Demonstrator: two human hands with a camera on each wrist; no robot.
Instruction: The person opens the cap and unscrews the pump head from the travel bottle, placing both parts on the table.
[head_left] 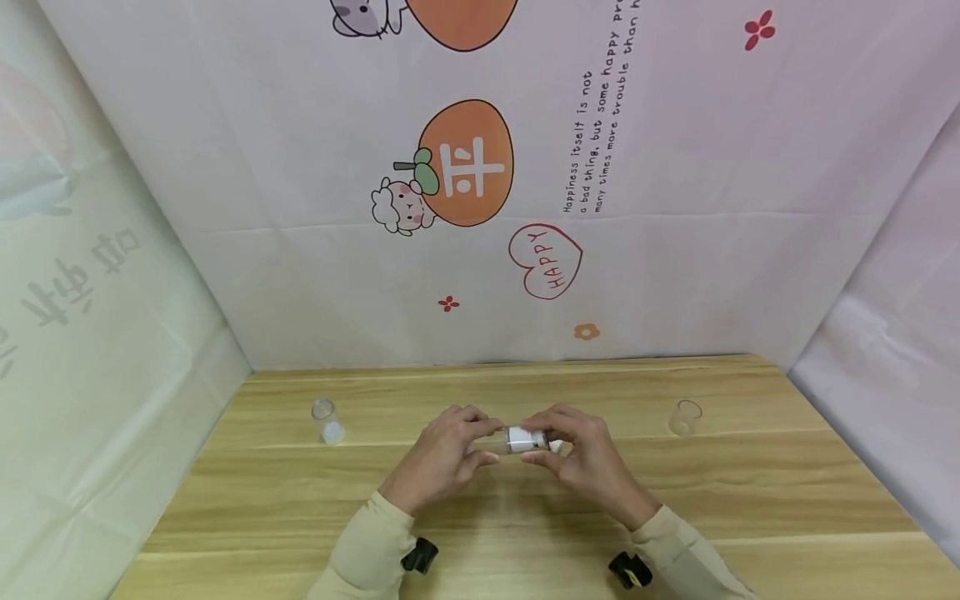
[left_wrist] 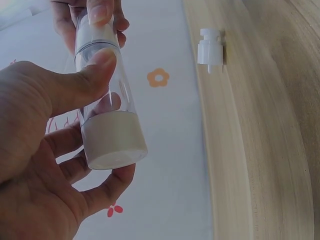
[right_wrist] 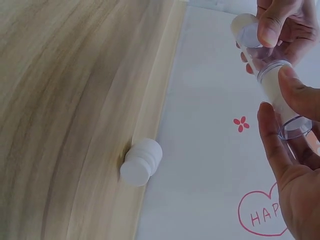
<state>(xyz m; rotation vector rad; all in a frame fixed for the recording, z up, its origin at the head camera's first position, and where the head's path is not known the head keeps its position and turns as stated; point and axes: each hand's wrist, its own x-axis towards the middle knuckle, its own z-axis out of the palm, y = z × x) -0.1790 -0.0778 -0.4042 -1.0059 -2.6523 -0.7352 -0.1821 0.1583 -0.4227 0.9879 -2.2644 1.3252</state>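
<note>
Nearest are two cream fabric sleeves, with a chunky black mount by the left one and a matching one by the right. Past those, the left hand pinches a clear, glossy plastic cylinder-shaped bottle between thumb and fingers, and the right hand is clamped on its other end. So the bottle's held sideways above the middle of the tabletop, which is pale wood with streaky grain. Its left end is a smooth opaque white base, its right end a white tube section finishing in a clear rim. A stubby, stepped white plastic pump-like piece sits near the right hand. Far left there's a small clear cylinder with a white bottom; far right, a clear round cup. Behind it all hangs a lightly creased white sheet printed with rounded orange fruit.
</note>
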